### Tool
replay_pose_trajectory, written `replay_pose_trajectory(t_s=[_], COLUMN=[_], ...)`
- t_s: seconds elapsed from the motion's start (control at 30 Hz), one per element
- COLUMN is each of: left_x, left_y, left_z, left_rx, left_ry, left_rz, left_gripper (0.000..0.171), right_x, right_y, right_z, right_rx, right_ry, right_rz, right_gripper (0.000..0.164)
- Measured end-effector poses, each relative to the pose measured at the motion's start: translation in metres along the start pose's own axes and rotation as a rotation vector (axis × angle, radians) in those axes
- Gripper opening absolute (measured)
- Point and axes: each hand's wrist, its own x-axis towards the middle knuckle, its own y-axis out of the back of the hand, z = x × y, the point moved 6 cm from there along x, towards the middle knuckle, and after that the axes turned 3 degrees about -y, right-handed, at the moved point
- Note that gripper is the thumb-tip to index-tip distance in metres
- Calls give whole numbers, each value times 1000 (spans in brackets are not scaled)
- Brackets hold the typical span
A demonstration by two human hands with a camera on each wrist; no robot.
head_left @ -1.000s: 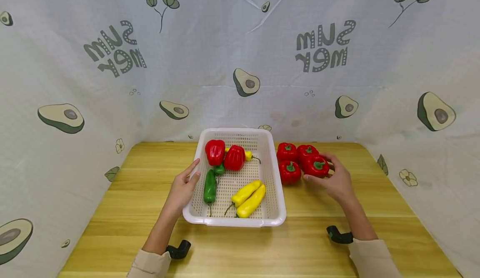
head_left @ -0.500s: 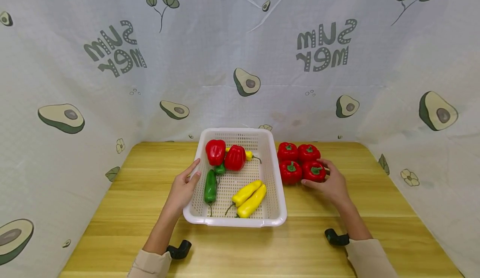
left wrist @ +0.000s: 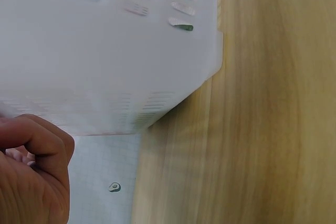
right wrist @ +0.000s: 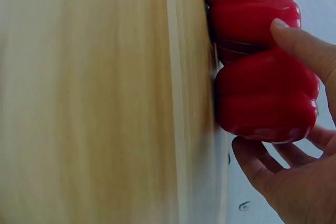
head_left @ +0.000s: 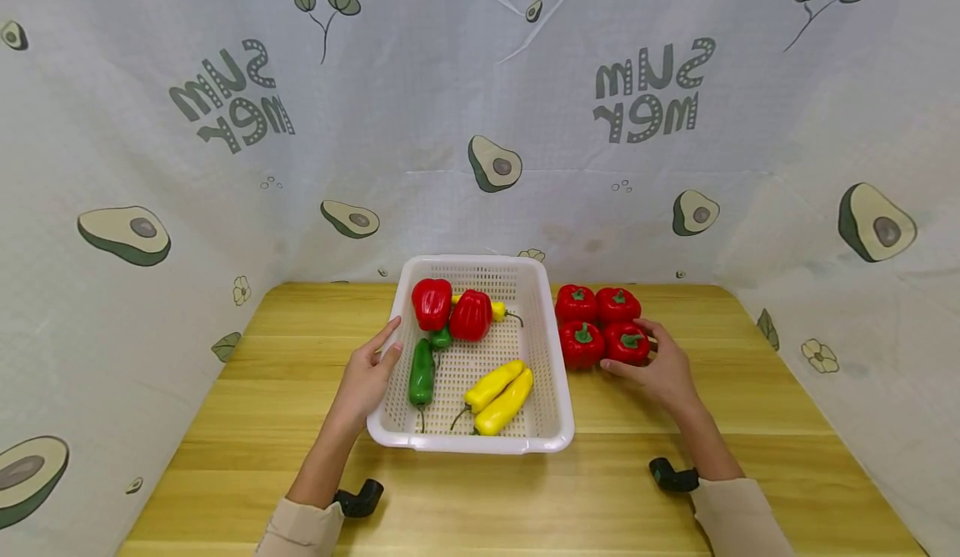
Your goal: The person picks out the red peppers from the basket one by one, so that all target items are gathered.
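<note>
My left hand [head_left: 365,383] grips the left rim of a white plastic basket [head_left: 471,444], its fingers curled at the side in the left wrist view. Beyond the basket's right side, four-square and close together, sit several red bell peppers with green stems. My right hand [head_left: 666,373] is around the front right bell pepper [head_left: 627,344], thumb at its front left and fingers at its far right. In the right wrist view the fingers curl beside that pepper, and the thumb overlaps the neighbouring bell pepper [right wrist: 254,19].
Inside the basket lie two red bell peppers [head_left: 471,316], yellow peppers [head_left: 502,404] and green peppers [head_left: 422,373]. The wooden table [head_left: 480,499] ends at a white curtain [head_left: 420,123] with avocado prints. A black camera mount [head_left: 673,475] sits at my right wrist.
My right hand has lowered the bell pepper toward me, from overlapping the back ones to the front right of the group. Over the last half second little moves; my left hand stays on the basket.
</note>
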Motion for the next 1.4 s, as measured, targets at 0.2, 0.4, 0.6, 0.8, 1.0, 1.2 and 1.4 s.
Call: replay_pose_trajectory(t_s=[0.2,0.4,0.6,0.8,1.0,1.2,1.4], left_x=[-1,-1,0,0,0,-1,0], left_y=[0,0,-1,-1,2,1,1], left_z=[2,3,0,-1,1,2,2], left_rx=[-10,-17,-10,3,10,-13,2], left_ry=[-12,-20,-22,-10,5,-12,-6], left_rz=[-2,-7,-3,1,9,-6,5], left_gripper=[50,51,50,50,49,50,49], right_x=[-3,-6,-2,6,15,20,27], right_y=[10,30,35,26,-4,-37,-62], right_z=[-8,-32,-69,-118,-168,-204,-225], right_rx=[14,50,-3,-30,21,32,45], right_ry=[44,174,227,301,365,419,384], right_rz=[32,137,143,97,7,-92,-178], right_gripper=[99,78,74,70,71,70,66])
